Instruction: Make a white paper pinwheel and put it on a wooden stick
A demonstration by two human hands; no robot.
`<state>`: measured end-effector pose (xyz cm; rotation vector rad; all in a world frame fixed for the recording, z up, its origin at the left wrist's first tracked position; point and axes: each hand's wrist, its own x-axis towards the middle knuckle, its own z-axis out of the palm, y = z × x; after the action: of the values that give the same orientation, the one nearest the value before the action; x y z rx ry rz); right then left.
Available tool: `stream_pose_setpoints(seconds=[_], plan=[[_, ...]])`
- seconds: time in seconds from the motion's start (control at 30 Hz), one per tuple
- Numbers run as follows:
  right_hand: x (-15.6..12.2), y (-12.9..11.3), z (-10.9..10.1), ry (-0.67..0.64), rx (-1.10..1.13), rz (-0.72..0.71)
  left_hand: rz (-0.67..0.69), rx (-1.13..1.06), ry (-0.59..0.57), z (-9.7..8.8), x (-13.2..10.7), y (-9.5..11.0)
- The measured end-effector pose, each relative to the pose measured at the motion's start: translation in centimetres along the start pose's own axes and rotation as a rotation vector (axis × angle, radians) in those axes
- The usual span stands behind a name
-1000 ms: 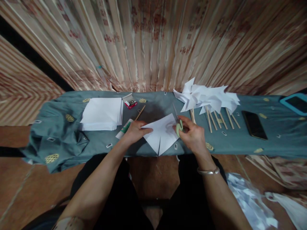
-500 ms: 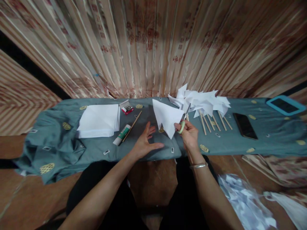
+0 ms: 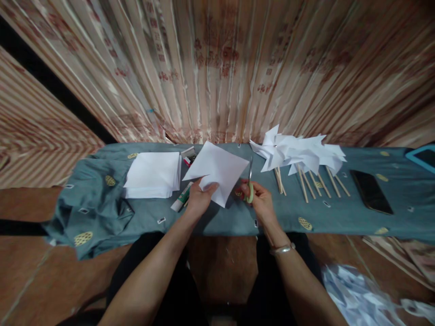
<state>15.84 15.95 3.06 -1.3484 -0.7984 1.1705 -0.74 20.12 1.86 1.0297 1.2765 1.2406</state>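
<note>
A square sheet of white paper (image 3: 222, 167) is pinched at its near left side by my left hand (image 3: 200, 197). A cut shows in the sheet beside my thumb, and one flap there stands up. To the right of the paper, my right hand (image 3: 260, 199) is closed around the light green handles of a pair of scissors (image 3: 250, 190), whose blades point away from me. The scissors are apart from the paper. Partly behind my left hand lies a green and white glue stick (image 3: 182, 197). The sheet partly covers a small red and white box (image 3: 188, 156).
A stack of white paper (image 3: 152, 174) lies on the left of the cloth-covered table (image 3: 217, 222). Paper pinwheels (image 3: 299, 151) on wooden sticks lie at the back right, beside a black phone (image 3: 371, 191). A blue-framed tablet (image 3: 421, 156) is at the far right; a clear bag (image 3: 356, 294) sits below.
The paper has passed from my right hand to my left, which was open and has closed on it. My right hand keeps the scissors. The view has shifted left.
</note>
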Motion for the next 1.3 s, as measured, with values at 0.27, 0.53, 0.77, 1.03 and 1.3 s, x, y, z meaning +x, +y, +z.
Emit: stream_pose_setpoints(seconds=[0.27, 0.53, 0.77, 1.03, 1.3], plan=[[-3.2, 0.8, 0.6, -0.486, -0.165, 0.097, 0.126, -0.125, 0.152, -2.3, 2.9, 2.1], [-3.8, 0.7, 1.0, -0.700, -0.155, 0.260, 0.108, -0.135, 0.115, -2.0, 2.5, 2.0], [-3.3, 0.3, 1.3, -0.666, -0.146, 0.206, 0.105, -0.097, 0.072, -1.2, 1.8, 1.8], [-3.2, 0.6, 1.6, -0.659, -0.135, 0.230, 0.110, -0.162, 0.061, -1.0, 1.9, 1.5], [-3.1, 0.7, 1.5, -0.670, -0.154, 0.233, 0.132, -0.152, 0.074, -0.9, 1.9, 1.3]])
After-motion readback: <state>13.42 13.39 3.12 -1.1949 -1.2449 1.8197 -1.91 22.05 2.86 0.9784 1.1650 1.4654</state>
